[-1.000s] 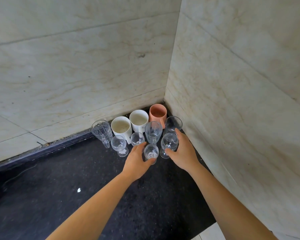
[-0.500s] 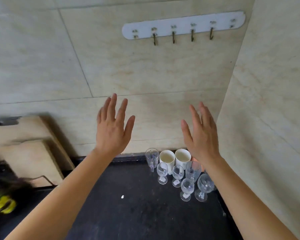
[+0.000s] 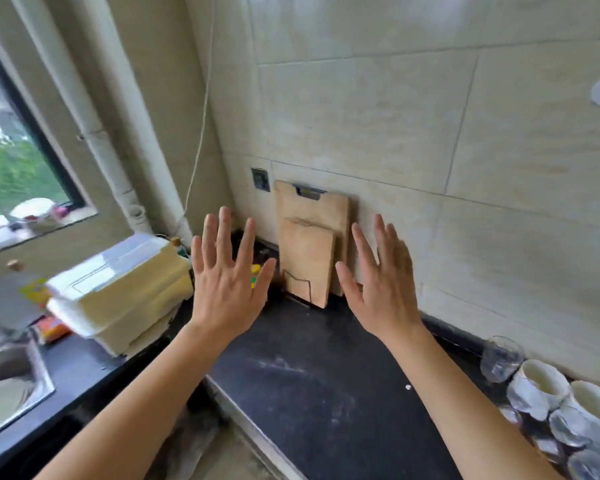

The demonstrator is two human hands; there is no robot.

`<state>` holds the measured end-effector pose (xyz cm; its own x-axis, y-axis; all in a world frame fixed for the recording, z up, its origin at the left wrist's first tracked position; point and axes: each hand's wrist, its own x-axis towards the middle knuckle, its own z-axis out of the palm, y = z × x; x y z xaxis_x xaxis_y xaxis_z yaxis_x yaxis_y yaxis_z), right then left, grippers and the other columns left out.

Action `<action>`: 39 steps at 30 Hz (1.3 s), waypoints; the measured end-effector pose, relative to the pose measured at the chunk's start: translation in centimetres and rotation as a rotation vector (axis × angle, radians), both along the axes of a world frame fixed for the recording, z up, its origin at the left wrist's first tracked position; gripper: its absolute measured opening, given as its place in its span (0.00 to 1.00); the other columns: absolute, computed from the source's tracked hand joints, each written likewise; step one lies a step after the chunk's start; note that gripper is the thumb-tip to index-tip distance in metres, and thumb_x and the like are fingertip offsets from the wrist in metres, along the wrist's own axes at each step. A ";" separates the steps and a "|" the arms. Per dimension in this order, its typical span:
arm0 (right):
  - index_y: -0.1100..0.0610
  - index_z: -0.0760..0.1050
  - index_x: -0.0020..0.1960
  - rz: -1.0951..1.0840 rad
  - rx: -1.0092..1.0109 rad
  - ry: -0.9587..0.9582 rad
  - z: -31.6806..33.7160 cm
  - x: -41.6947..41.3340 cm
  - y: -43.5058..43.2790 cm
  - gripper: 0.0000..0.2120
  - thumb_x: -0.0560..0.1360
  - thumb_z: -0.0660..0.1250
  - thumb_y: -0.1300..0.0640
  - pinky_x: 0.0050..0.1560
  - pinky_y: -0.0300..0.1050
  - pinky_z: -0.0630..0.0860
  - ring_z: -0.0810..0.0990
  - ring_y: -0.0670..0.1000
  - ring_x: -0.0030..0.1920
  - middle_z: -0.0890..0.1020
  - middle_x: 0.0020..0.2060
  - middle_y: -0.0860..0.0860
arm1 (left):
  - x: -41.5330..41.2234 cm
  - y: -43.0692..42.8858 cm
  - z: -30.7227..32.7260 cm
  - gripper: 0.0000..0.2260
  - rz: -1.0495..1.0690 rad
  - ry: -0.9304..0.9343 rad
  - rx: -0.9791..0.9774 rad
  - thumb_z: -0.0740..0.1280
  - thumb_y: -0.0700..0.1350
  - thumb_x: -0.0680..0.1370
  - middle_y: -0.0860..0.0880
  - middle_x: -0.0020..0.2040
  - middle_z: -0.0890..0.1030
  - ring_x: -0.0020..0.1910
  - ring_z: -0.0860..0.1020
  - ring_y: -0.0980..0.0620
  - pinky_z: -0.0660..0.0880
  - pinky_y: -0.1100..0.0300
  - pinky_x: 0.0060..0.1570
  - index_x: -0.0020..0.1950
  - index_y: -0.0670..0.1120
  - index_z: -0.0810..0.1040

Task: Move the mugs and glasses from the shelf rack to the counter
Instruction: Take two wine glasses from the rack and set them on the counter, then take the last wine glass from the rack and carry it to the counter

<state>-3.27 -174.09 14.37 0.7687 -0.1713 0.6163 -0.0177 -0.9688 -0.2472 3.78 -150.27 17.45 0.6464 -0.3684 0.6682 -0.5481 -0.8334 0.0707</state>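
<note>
1. We are in a home kitchen: a dark stone surface (image 3: 312, 386) runs along cream wall tiles (image 3: 378, 109).
2. We see a steel sink (image 3: 11, 386) at left beneath a window (image 3: 11, 157).
3. Wooden cutting boards (image 3: 309, 247) lean on the wall; mugs (image 3: 548, 382) and glasses (image 3: 501, 358) cluster at right.

Left hand (image 3: 227, 289) and right hand (image 3: 381, 289) raised (fingers spread, empty).

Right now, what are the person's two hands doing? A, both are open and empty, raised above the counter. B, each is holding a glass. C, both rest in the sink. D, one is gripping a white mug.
A: the left hand and right hand are spread open, holding nothing, above the dark counter.
</note>
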 end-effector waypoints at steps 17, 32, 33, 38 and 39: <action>0.49 0.56 0.82 0.723 -0.022 -0.091 4.5 10.6 66.0 0.32 0.81 0.57 0.40 0.76 0.66 0.58 0.56 0.63 0.80 0.54 0.82 0.58 | -8.6 65.6 2.8 0.33 0.720 -0.069 -0.046 0.51 0.63 0.80 0.43 0.82 0.43 0.80 0.42 0.41 0.46 0.30 0.73 0.81 0.50 0.53; 0.48 0.48 0.83 1.248 -0.049 -0.065 2.6 10.9 107.2 0.35 0.81 0.55 0.37 0.78 0.65 0.57 0.52 0.60 0.81 0.49 0.83 0.56 | -16.9 99.3 -0.3 0.32 1.225 -0.031 -0.064 0.50 0.63 0.80 0.43 0.82 0.45 0.81 0.43 0.43 0.47 0.35 0.75 0.81 0.49 0.56; 0.48 0.48 0.83 1.255 -0.051 -0.072 2.6 11.8 109.5 0.35 0.81 0.54 0.37 0.78 0.64 0.56 0.52 0.60 0.81 0.49 0.83 0.56 | -16.2 101.4 -0.2 0.32 1.242 -0.026 -0.058 0.50 0.63 0.80 0.42 0.82 0.46 0.81 0.43 0.43 0.47 0.36 0.75 0.80 0.49 0.57; 0.50 0.51 0.83 1.285 -0.002 -0.062 5.1 15.9 119.6 0.35 0.81 0.57 0.38 0.78 0.62 0.55 0.54 0.61 0.81 0.50 0.82 0.57 | -12.4 111.0 2.6 0.31 1.272 -0.013 -0.083 0.51 0.63 0.80 0.43 0.82 0.45 0.80 0.43 0.44 0.45 0.37 0.76 0.80 0.50 0.56; 0.50 0.51 0.83 1.299 0.012 -0.069 6.1 16.6 122.0 0.35 0.81 0.57 0.38 0.77 0.62 0.55 0.55 0.61 0.80 0.51 0.82 0.57 | -11.8 113.3 3.6 0.32 1.277 -0.016 -0.076 0.51 0.63 0.80 0.44 0.82 0.45 0.80 0.43 0.44 0.46 0.37 0.76 0.81 0.50 0.56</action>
